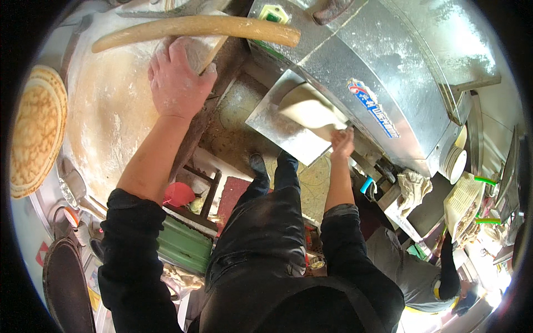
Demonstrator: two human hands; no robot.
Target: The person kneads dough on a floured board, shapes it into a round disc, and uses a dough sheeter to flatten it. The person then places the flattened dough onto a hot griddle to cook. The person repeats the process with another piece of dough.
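My left hand [180,79] lies over the edge of a floured wooden work table [112,100], fingers spread forward. A greyish, flour-dusted surface shows between its thumb and fingers; whether the hand grips it is unclear. Just beyond the fingertips, a long wooden rolling pin [195,28] crosses the table corner and overhangs it. My right hand [343,142] is low beside a steel appliance, closed at the narrow end of a pale sheet of dough [310,109]. That dough hangs over a flat metal plate [287,129], slightly blurred; contact between them cannot be made out.
The steel appliance [366,83] fills the upper right. Round flatbreads [39,133] sit at the far left, near a metal pot [73,187]. A green container [185,241] stands below the table. At lower right a co-worker [416,266] bends near a plastic basket [462,204].
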